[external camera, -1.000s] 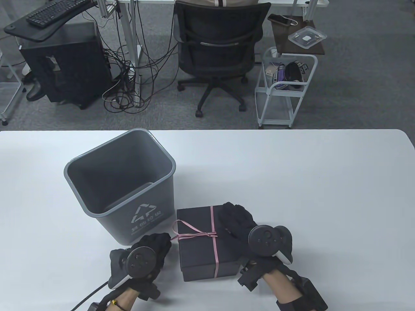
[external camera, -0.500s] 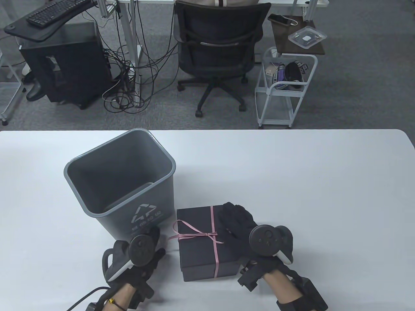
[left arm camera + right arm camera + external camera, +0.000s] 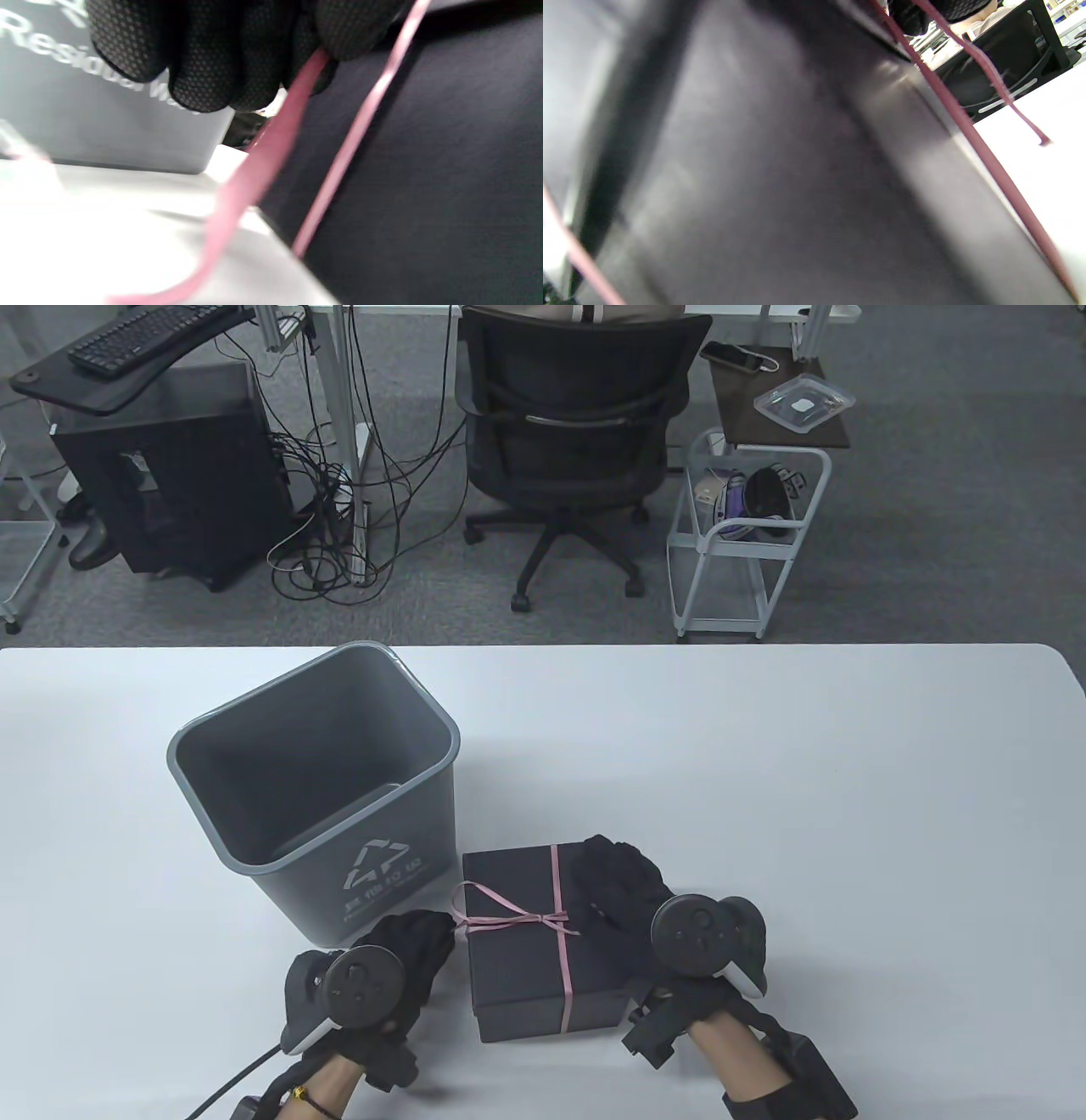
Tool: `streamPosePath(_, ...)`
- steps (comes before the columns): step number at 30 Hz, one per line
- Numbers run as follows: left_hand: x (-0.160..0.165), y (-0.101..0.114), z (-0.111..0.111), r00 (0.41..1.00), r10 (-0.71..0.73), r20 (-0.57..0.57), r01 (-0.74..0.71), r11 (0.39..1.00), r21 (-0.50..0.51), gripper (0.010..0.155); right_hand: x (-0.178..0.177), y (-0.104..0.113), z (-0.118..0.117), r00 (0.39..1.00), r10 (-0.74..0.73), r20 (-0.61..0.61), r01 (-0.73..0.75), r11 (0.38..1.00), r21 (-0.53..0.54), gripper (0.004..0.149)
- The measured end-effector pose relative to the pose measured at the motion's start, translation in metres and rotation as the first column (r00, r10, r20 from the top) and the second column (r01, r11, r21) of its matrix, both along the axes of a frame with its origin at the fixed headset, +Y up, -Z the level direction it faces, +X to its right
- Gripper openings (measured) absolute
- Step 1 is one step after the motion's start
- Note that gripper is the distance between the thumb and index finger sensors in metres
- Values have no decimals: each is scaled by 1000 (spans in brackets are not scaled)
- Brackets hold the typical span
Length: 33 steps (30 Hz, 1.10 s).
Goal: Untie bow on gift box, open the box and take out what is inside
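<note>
A black gift box [image 3: 517, 976] lies near the table's front edge, tied crosswise with a thin pink ribbon [image 3: 562, 959]. Its bow [image 3: 509, 909] is still knotted, with one loop lying at the lid's left. My left hand [image 3: 443, 931] is at the box's left edge. In the left wrist view its fingertips [image 3: 339, 38] pinch a ribbon strand [image 3: 271, 148] beside the box's wall [image 3: 445, 148]. My right hand [image 3: 607, 882] lies on the lid's right part with its fingers resting on top. The right wrist view shows the box's side [image 3: 755, 169] and ribbon [image 3: 967, 127] from close up.
A grey waste bin [image 3: 182, 746] stands upright just left of and behind the box, close to my left hand. The white table [image 3: 806, 814] stretches to the right and back. Beyond it are an office chair [image 3: 577, 432] and a wire trolley [image 3: 747, 543].
My left hand, drawn back toward the lower left half a second ago, has come back to the box's left edge and holds the ribbon. The right hand and box have stayed put.
</note>
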<state>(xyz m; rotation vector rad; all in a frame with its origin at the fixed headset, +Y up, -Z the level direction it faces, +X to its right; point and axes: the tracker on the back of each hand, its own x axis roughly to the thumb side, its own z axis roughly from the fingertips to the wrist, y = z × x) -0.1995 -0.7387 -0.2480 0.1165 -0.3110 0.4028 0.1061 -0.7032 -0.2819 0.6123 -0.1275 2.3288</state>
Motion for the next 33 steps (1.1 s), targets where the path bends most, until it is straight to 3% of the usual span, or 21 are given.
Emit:
streamPosePath(6, -13, -13, -8, 973, -199, -115, 177, 967, -183, 40, 0, 0, 0, 1000, -4, 0, 4, 1000, -4, 61)
streamPosePath(11, -18, -25, -12, 898, -421, -127, 331, 837, -436, 40, 0, 0, 0, 1000, -2, 1, 2, 1000, -3, 61)
streamPosePath(14, -18, -24, -13, 835, -537, -120, 432, 775, -461, 40, 1, 0, 0, 1000, 1, 6, -1, 1000, -1, 61)
streamPosePath(17, -18, -14, -9, 849, -511, -134, 395, 782, -481, 43, 0, 0, 0, 1000, -1, 5, 1, 1000, -3, 61)
streamPosePath(19, -12, 11, 0, 883, -432, -183, 338, 857, -389, 48, 0, 0, 0, 1000, -1, 6, 1, 1000, -2, 61)
streamPosePath(21, 1, 48, 15, 915, -326, -238, 296, 943, -153, 50, 0, 0, 0, 1000, -2, 5, 2, 1000, -3, 61)
streamPosePath(23, 16, 75, 25, 945, -237, -225, 256, 965, 58, 53, 0, 0, 0, 1000, -3, 5, 3, 1000, -3, 61)
streamPosePath(25, 37, 97, 28, 975, -183, -124, 204, 960, 189, 57, 0, 0, 0, 1000, -1, 6, 1, 1000, -2, 61)
streamPosePath(28, 77, 109, 20, 966, -224, 127, 206, 969, 139, 63, 0, 0, 0, 1000, 0, 7, 0, 1000, 0, 61)
streamPosePath(30, 98, 104, 13, 933, -294, 209, 295, 955, 24, 66, 1, 0, 0, 1000, 0, 7, 0, 1000, 0, 61)
streamPosePath(33, 117, 98, 9, 890, -403, 213, 403, 914, 44, 66, 1, 0, 0, 1000, 5, 8, -5, 1000, 1, 61)
